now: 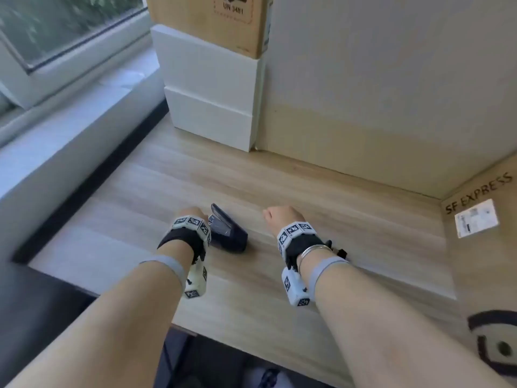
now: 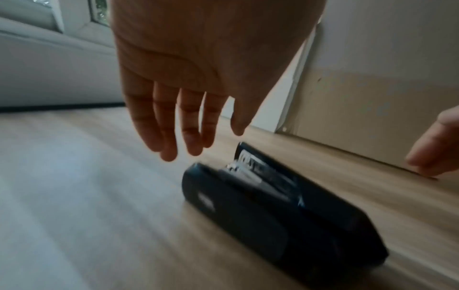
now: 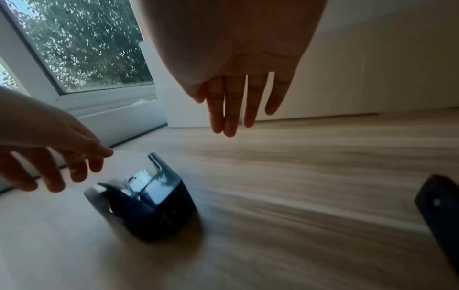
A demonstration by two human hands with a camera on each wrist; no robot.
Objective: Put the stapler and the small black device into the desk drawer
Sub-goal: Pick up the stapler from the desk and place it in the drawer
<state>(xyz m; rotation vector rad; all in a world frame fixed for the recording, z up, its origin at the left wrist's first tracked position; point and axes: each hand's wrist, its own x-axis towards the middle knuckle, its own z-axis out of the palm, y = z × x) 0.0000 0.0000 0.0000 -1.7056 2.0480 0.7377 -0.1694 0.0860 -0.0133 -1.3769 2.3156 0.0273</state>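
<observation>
A dark blue-black stapler lies on its side on the light wood desk, its metal staple channel showing. My left hand hovers just above and left of the stapler, fingers straight and apart from it, holding nothing. My right hand hangs over bare desk to the stapler's right, fingers straight and empty. A small black device shows at the right edge of the right wrist view. No drawer is in view.
Two stacked white boxes with a cardboard box on top stand at the back. A cream wall panel closes the rear, a large SF Express carton the right. The window sill runs along the left.
</observation>
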